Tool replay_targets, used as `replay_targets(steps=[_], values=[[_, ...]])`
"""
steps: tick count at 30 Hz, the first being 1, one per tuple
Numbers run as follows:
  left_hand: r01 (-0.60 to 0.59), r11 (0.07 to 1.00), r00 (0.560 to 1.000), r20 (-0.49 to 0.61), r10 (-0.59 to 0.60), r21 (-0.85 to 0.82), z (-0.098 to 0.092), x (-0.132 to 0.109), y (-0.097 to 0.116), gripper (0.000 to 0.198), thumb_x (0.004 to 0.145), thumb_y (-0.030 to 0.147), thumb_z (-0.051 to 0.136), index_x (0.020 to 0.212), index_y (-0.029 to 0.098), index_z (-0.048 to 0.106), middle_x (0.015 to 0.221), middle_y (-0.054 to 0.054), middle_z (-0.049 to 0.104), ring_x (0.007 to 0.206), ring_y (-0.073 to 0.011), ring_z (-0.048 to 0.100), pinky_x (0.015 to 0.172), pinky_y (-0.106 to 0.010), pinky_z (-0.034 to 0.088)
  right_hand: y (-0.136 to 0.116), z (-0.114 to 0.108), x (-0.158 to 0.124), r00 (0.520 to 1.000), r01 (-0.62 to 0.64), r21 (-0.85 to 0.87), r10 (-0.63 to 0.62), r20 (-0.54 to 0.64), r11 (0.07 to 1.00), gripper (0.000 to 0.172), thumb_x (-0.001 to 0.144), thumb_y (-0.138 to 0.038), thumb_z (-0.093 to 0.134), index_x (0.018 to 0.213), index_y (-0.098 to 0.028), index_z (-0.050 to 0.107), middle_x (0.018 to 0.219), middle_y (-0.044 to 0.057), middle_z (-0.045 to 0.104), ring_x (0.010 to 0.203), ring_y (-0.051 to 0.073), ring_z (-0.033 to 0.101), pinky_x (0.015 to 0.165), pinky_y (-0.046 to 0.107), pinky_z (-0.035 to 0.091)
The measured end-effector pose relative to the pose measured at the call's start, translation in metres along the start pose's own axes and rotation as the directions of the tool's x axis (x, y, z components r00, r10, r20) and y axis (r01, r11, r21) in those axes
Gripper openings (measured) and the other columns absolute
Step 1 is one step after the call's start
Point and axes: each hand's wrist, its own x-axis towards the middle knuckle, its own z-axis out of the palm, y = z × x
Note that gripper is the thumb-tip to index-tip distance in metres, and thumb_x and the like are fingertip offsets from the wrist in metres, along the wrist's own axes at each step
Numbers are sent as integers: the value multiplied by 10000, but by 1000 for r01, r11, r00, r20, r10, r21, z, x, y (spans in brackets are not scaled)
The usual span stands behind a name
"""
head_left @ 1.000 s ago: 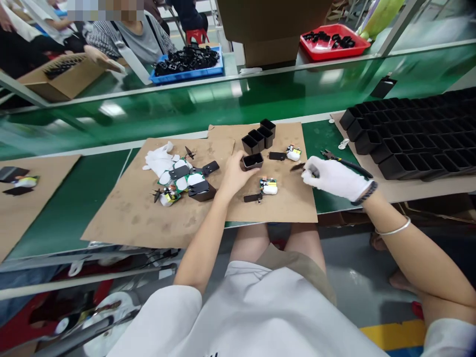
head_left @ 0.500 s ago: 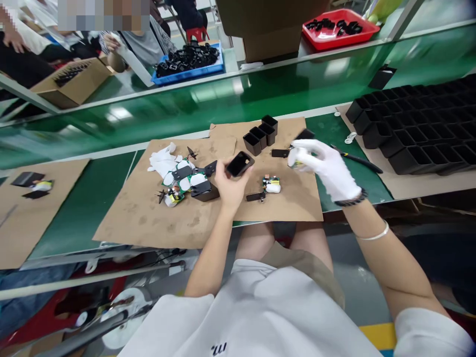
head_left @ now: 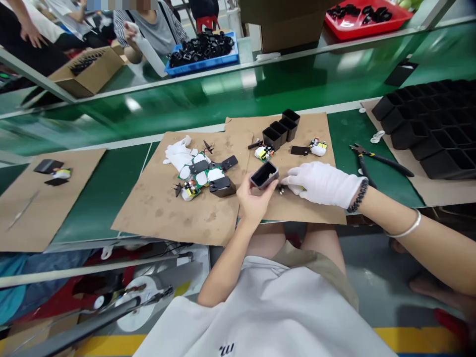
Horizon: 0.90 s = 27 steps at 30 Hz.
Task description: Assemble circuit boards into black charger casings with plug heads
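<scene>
My bare left hand grips a black rectangular plastic case, its open end tilted up. Just right of it, my right hand, in a white glove, is low over the cardboard with fingers closed around a small circuit board, mostly hidden under them. Another circuit board lies behind the held case. Farther right rests a circuit board joined to a black flat plate. Several open black cases stand in a row behind.
Circuit boards with black plates and a white glove lie on the left cardboard. Pliers rest at right beside many black cases. Across the green belt are a blue tray and a co-worker's hand.
My right hand has come down and toward the left hand, over the nearer circuit board. A board behind it is now uncovered. The case in my left hand has turned slightly; the view has shifted.
</scene>
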Motion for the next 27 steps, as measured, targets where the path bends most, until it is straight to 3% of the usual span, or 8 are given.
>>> replay_targets(steps=[5, 9, 13, 15, 17, 23, 25, 27], values=[[-68, 998, 995, 73, 67, 3, -3, -3, 3, 346, 787, 397, 804, 1027, 179, 683, 891, -30, 742, 783, -161, 700, 755, -275, 579, -17, -6, -1, 967, -222, -194, 242, 85, 956, 317, 903, -279, 518, 1148, -133, 654, 1031, 195, 728, 938, 339, 697, 666, 343, 428], [-48, 999, 996, 80, 50, -21, -5, -9, 8, 351, 792, 386, 803, 1054, 187, 679, 951, -50, 757, 853, -184, 722, 792, -296, 588, -11, 1, 4, 970, -201, -171, 220, 100, 965, 331, 909, -245, 483, 1196, -157, 622, 974, 159, 732, 836, 297, 695, 609, 313, 408], [-35, 999, 997, 74, 36, -11, -13, -19, 20, 335, 798, 391, 801, 1039, 191, 683, 955, -58, 759, 870, -193, 728, 779, -294, 596, 9, 9, -4, 960, -154, 291, 213, -185, 944, 351, 870, -276, 555, 1193, -198, 667, 883, 68, 728, 726, 201, 648, 708, 342, 511], [-79, 997, 994, 75, 77, 23, -19, -21, 29, 308, 805, 367, 798, 1035, 195, 689, 956, -57, 763, 876, -198, 733, 780, -299, 600, 11, 7, -15, 894, -54, 666, 333, -300, 744, 363, 874, -361, 613, 1198, -217, 685, 952, 55, 733, 786, 190, 668, 774, 352, 558], [-158, 986, 986, 71, 153, 62, -25, -20, 39, 280, 820, 332, 789, 1049, 201, 693, 978, -58, 768, 907, -204, 738, 813, -313, 605, 4, 2, -27, 860, 24, 873, 435, -267, 487, 347, 871, -452, 668, 1146, -246, 716, 1008, 53, 732, 864, 202, 687, 792, 357, 587], [-340, 927, 940, 78, 332, 156, -32, -16, 63, 273, 869, 208, 727, 1139, 235, 693, 1036, -53, 763, 954, -195, 716, 881, -330, 598, -31, -8, -53, 869, 83, 996, 490, -65, -16, 374, 762, -584, 798, 998, -305, 717, 925, 32, 718, 828, 207, 697, 739, 364, 625], [-361, 914, 933, 73, 354, 183, -31, -18, 68, 302, 868, 180, 714, 1163, 242, 696, 1025, -50, 745, 945, -189, 702, 868, -322, 597, -39, -6, -59, 874, 123, 985, 483, -50, -120, 458, 707, -649, 811, 1013, -332, 686, 964, 25, 723, 820, 223, 707, 736, 409, 631], [-380, 901, 924, 49, 378, 210, -29, -20, 72, 354, 853, 141, 708, 1191, 247, 701, 992, -42, 712, 907, -174, 681, 835, -297, 592, -50, -5, -64, 843, 176, 980, 529, -99, -97, 520, 672, -695, 802, 1040, -357, 658, 1088, 35, 720, 919, 275, 727, 776, 478, 630]])
